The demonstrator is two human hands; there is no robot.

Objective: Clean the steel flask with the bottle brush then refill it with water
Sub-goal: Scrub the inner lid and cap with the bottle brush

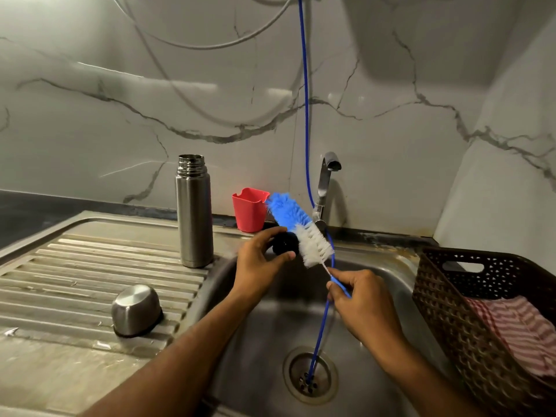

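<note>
The steel flask (194, 215) stands upright and uncapped on the drainboard, left of the sink basin. Its steel cup lid (136, 310) lies upside down on the ribbed drainboard nearer me. My left hand (261, 260) holds a small black stopper (284, 243) over the basin. My right hand (365, 302) grips the blue handle of the bottle brush (301, 227). The brush's blue and white bristle head points up and left, touching the black stopper.
A steel tap (326, 188) stands behind the sink basin (264, 356), and a thin blue hose (305, 115) hangs down into the drain. A red plastic cup (249, 210) sits by the wall. At the right, a brown woven basket (469, 299) holds a striped cloth.
</note>
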